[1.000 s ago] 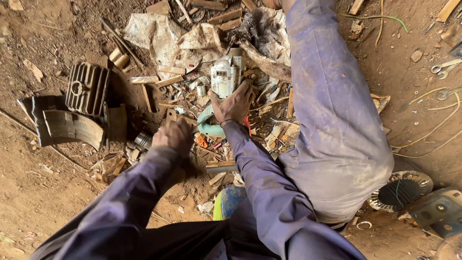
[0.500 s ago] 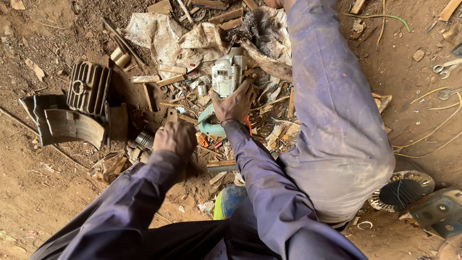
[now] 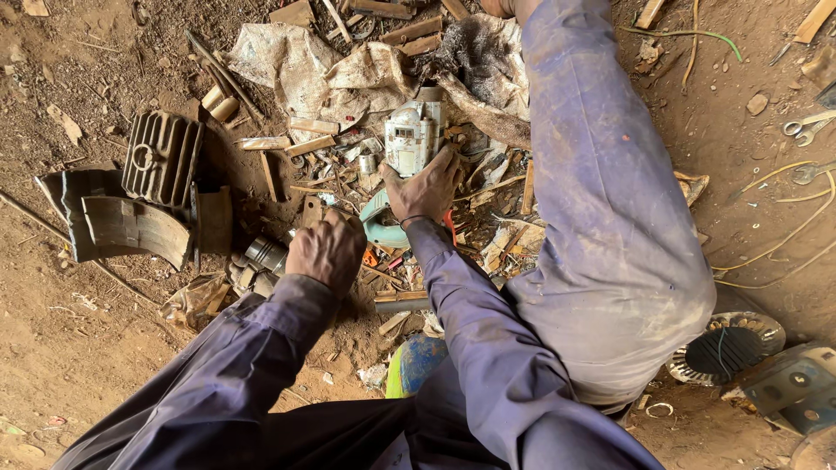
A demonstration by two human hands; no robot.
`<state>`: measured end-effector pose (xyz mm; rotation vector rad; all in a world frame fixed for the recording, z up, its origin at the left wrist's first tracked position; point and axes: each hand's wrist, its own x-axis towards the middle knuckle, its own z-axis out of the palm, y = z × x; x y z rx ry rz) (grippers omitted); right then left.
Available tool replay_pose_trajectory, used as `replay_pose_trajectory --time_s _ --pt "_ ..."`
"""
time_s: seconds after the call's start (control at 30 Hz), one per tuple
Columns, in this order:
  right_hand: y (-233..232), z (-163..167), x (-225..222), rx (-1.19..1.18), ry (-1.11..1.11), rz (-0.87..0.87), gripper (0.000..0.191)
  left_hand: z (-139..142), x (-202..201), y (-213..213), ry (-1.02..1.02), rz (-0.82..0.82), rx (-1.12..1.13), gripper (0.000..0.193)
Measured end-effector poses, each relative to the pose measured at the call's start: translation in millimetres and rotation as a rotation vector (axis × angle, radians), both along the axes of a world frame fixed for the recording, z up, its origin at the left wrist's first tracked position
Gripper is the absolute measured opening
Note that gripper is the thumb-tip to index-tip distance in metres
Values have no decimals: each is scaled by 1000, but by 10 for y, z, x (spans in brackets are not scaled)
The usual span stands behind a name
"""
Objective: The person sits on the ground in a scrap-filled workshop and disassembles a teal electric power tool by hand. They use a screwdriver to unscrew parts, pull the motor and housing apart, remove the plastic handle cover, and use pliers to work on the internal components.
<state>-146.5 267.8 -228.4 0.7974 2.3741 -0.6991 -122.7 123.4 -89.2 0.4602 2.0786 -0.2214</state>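
Observation:
My right hand (image 3: 428, 187) lies on a pale green and white power tool (image 3: 409, 139) on the dirt, fingers wrapped over its rear handle. My left hand (image 3: 326, 252) is closed in a fist beside it, low over the scrap, and what it grips is hidden under the fingers. Both arms wear purple-blue sleeves. My raised right knee (image 3: 610, 226) in dusty trousers stands just right of the tool.
Wood scraps, torn sacks (image 3: 322, 70) and small metal parts litter the ground around the tool. A ribbed dark metal casing (image 3: 161, 157) and curved plates (image 3: 122, 226) sit at left. A motor stator (image 3: 727, 348), wrenches (image 3: 810, 126) and yellow wire lie at right.

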Motion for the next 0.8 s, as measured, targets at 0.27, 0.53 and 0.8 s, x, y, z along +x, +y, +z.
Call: replay_pose_trajectory --time_s 0.27,0.53,0.8 --pt "4 -13 24 -18 50 12 123 -10 -148 -41 -149 343 -106 33" --pt "4 -9 17 -9 72 -17 121 -60 -119 -78 61 319 127 18" --pt "3 118 -17 -41 80 -52 112 27 -47 -4 118 81 53 26"
